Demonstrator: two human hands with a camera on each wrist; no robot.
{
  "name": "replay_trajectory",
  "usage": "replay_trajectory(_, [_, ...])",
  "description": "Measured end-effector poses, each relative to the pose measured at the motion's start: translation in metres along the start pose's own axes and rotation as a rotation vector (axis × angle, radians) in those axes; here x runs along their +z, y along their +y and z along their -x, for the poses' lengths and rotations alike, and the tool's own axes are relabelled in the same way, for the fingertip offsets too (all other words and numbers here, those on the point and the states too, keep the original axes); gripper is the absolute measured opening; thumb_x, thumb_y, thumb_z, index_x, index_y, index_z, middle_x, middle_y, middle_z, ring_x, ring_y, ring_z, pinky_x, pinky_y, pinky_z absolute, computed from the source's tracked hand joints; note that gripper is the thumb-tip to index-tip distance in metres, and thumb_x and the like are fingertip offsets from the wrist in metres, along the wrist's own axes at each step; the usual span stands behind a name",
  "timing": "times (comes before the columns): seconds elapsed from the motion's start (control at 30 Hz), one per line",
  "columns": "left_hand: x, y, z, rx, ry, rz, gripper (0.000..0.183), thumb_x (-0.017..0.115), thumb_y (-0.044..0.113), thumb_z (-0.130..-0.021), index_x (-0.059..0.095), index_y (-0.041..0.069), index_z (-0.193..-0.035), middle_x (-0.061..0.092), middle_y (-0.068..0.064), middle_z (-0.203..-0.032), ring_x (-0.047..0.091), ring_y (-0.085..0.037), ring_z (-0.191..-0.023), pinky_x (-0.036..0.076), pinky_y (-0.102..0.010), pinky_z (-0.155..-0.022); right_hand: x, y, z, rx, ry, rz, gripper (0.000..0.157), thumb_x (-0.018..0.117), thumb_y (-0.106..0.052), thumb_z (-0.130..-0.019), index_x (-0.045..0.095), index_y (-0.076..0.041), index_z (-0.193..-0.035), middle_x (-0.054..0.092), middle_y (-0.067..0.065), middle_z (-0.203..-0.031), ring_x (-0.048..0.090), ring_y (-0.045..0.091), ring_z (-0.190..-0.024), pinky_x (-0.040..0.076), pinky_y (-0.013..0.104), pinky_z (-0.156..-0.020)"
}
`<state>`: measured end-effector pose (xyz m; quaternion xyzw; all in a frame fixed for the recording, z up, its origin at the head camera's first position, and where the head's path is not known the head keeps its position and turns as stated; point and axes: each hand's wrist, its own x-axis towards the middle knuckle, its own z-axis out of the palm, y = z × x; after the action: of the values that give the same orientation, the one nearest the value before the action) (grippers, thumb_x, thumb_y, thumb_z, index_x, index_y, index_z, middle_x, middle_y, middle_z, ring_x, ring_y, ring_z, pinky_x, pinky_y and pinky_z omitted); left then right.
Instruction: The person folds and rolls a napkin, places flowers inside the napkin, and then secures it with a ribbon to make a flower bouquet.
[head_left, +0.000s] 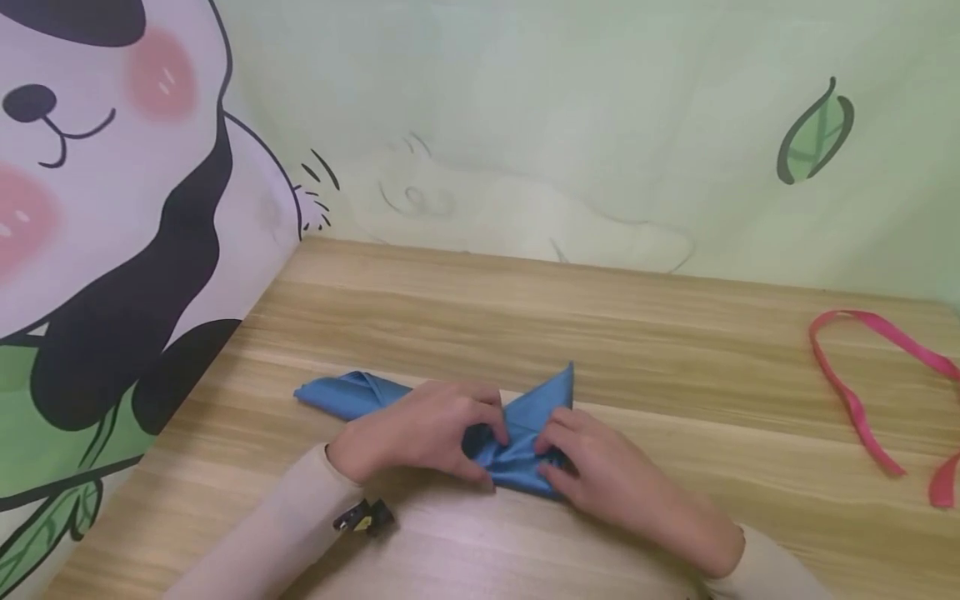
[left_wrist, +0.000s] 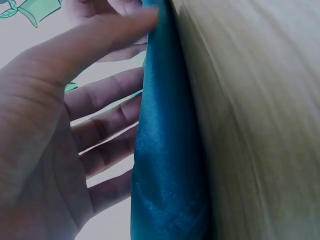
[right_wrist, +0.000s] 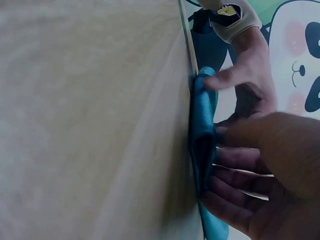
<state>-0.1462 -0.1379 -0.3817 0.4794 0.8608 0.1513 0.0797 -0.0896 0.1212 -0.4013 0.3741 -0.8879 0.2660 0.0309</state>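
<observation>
A shiny blue cloth (head_left: 525, 467) lies folded into a long strip on the table, one pointed corner standing out on the far right side. Its left end (head_left: 333, 395) is narrow and rolled. My left hand (head_left: 431, 429) holds the near fold around the middle, thumb on the front edge and fingers over the top; the left wrist view shows the thumb (left_wrist: 107, 37) across the fold. To the right, my right hand (head_left: 600, 467) pinches the cloth between thumb and curved fingers. From the right wrist view, the layered end (right_wrist: 204, 145) sits beside those fingers (right_wrist: 240, 175).
A pink ribbon (head_left: 855, 408) lies loosely looped at the table's right side. The wooden table (head_left: 675, 342) meets a pale green wall at the back and a panda-printed panel (head_left: 150, 250) on the left. A small black device (head_left: 365, 518) is at the left wrist.
</observation>
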Motion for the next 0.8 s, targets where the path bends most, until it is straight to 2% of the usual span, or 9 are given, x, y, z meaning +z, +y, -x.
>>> replay_trajectory(0.13, [-0.003,0.003,-0.0014,-0.051,-0.062,0.018,0.049,0.096,0.045,-0.074,0.075,0.022,-0.112,0.063,0.007,-0.115,0.056,-0.01,-0.098,0.052,-0.029,-0.085,-0.004,-0.0004,0.0013,0.01,-0.074,-0.005,0.034,0.088,-0.032,-0.089,0.07,-0.009,-0.107,0.057,-0.004,-0.106,0.056,0.013,-0.094,0.053,0.033,-0.079])
replay_trajectory(0.23, [-0.0013,0.0029,-0.0022,-0.046,-0.055,-0.009,0.041,0.093,0.038,-0.076,0.074,0.022,-0.109,0.062,0.006,-0.113,0.055,-0.01,-0.097,0.052,-0.029,-0.084,-0.0041,0.0,0.0018,-0.012,-0.098,0.02,0.042,0.091,-0.035,-0.086,0.067,-0.009,-0.108,0.054,-0.003,-0.109,0.055,0.015,-0.097,0.053,0.034,-0.082])
replay_trajectory(0.43, [0.0012,0.001,-0.0023,0.03,0.053,-0.08,0.024,0.084,0.029,-0.078,0.074,0.022,-0.099,0.062,0.008,-0.1,0.055,-0.008,-0.085,0.051,-0.025,-0.073,-0.002,0.0002,-0.0004,-0.026,-0.062,0.046,0.026,0.085,-0.018,-0.09,0.066,-0.011,-0.106,0.055,-0.003,-0.106,0.054,0.013,-0.093,0.053,0.033,-0.078])
replay_trajectory(0.53, [0.0014,0.0008,-0.0027,0.046,0.076,-0.091,0.018,0.081,0.026,-0.081,0.074,0.02,-0.096,0.061,0.009,-0.094,0.054,-0.006,-0.08,0.05,-0.024,-0.07,-0.0011,0.0,-0.0013,-0.015,-0.035,0.039,0.02,0.08,-0.013,-0.09,0.067,-0.012,-0.105,0.058,-0.004,-0.104,0.055,0.012,-0.091,0.054,0.033,-0.078])
replay_trajectory(0.8, [-0.0024,0.0046,-0.002,-0.048,0.052,0.032,0.014,0.074,0.021,-0.091,0.072,0.015,-0.104,0.063,0.01,-0.088,0.055,-0.006,-0.074,0.049,-0.024,-0.068,-0.0012,0.0003,-0.0013,0.101,0.018,-0.098,0.015,0.073,-0.007,-0.093,0.065,-0.011,-0.105,0.062,-0.005,-0.098,0.058,0.009,-0.086,0.055,0.032,-0.076])
